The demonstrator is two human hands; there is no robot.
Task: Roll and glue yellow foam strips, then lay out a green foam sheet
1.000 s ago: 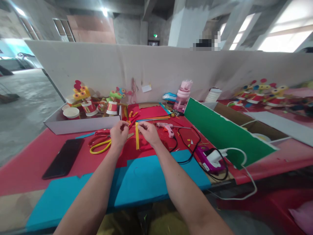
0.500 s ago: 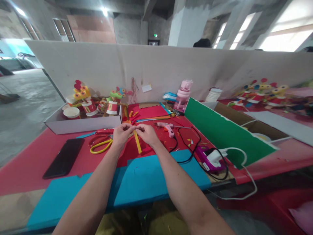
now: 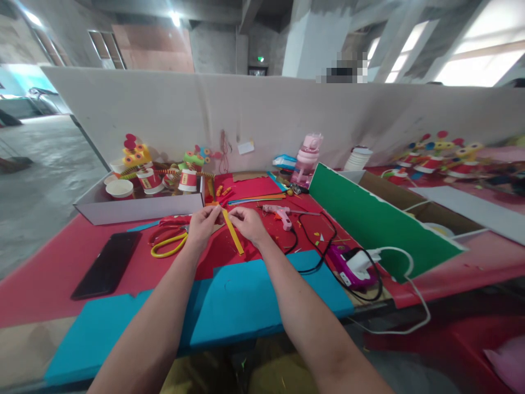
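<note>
A yellow paper strip [image 3: 233,235] slants down towards me over the red tabletop. Its upper end is pinched between the thumb and fingers of my left hand [image 3: 203,224]. My right hand [image 3: 249,225] is closed too, its thumb and fingertips at the strip's right edge near that same end; the exact grip is too small to make out. Left of my hands lie scissors with yellow handles [image 3: 168,249] and a red-handled tool [image 3: 170,222]. A pink glue gun [image 3: 281,214] rests just beyond my right hand.
A white box [image 3: 139,210] at the back left holds paper-cup figures. On the left lies a black phone [image 3: 106,265]. A green-sided box [image 3: 377,219] and a purple power strip [image 3: 353,268] with loose cables stand on the right. Blue sheeting [image 3: 241,306] covers the front edge.
The strip's lower end has swung slightly to the right. My right fingertips have drawn a little apart from my left ones, showing more of the strip's upper end.
</note>
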